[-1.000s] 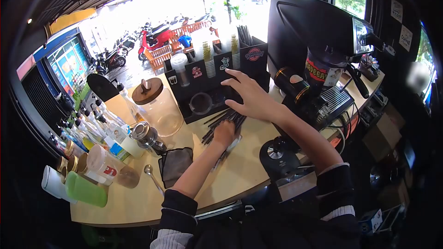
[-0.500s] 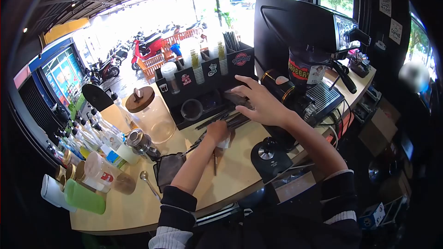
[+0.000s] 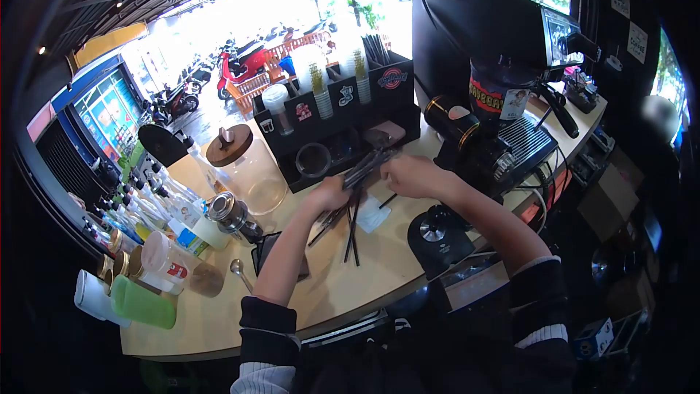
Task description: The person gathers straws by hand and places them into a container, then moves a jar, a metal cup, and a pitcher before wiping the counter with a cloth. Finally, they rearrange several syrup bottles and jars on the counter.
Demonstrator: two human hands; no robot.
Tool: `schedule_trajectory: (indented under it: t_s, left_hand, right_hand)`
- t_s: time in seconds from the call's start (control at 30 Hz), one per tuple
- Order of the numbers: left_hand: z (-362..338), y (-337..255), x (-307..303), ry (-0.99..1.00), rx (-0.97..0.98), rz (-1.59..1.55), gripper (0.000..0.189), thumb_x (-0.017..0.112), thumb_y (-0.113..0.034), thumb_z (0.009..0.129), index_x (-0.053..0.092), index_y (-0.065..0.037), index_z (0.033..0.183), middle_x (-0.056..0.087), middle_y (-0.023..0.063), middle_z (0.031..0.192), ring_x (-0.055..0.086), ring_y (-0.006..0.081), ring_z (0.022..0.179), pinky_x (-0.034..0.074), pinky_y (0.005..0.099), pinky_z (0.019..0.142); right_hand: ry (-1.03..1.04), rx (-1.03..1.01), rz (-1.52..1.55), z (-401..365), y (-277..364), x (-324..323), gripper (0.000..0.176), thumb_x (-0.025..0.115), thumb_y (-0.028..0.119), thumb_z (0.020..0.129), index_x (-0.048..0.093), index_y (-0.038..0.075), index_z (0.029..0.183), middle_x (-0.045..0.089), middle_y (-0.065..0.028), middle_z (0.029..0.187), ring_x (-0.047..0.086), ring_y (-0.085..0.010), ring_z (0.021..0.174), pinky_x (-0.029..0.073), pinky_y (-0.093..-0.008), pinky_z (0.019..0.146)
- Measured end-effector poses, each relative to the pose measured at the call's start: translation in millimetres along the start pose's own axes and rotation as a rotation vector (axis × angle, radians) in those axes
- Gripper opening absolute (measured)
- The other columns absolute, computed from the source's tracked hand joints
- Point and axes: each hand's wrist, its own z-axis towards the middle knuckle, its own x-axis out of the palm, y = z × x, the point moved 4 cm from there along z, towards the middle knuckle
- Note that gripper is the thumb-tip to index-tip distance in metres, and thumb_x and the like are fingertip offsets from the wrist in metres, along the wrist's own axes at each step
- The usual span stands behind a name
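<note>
My left hand is closed around a bundle of thin black straws, raised at a slant over the counter. At the bundle's upper right end, the curled fingers of my right hand grip it; a glossy part there looks like clear plastic wrap. Several loose black straws hang or lie below my left hand. A crumpled white tissue rests on the counter between both hands. Just behind them stands a black organizer holding stacked clear cups and upright straws.
A glass jar with a wooden lid, a coffee grinder cup of metal, a spoon and lidded containers stand left. To the right are a black tamping stand and an espresso machine.
My right hand has gone from spread fingers to a closed grip on the bundle. My left hand has lifted the straws off the counter, leaving more of the tissue visible.
</note>
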Motion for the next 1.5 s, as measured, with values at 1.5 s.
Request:
schedule_trajectory:
  t_s: [1.5]
  left_hand:
    - [-70,18,-37,-0.335,0.15,-1.591,0.041,0.053,-0.042,0.091,0.053,-0.003,0.102,0.042,-0.0049,0.063,0.042,0.0043,0.05,0.038,0.0203,0.049]
  right_hand:
    - [-0.61,-0.828,-0.24,10,129,-4,0.033,0.057,0.01,0.073,0.056,-0.004,0.103,0.049,-0.008,0.091,0.055,-0.0195,0.082,0.049,-0.0294,0.068]
